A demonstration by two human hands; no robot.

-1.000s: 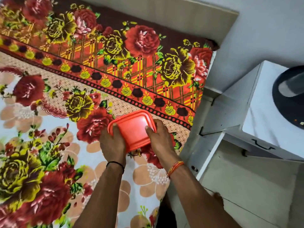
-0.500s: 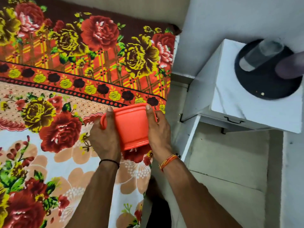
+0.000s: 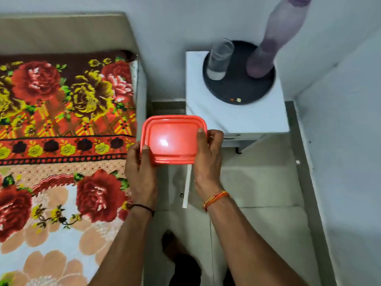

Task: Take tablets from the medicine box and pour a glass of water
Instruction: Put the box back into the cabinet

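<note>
Fingers of left hand and right hand clasp medicine box sides.

Bright even light; glare spot on red box lid; wide-angle stretch, soft blur.

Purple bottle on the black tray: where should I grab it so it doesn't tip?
Probably round its middle, from the front. The tall purple plastic bottle stands upright and slim on the round black tray; the clear drinking glass stands left of it and the wall is behind. First free a hand: the left hand and right hand both grip the red lidded box.
</note>
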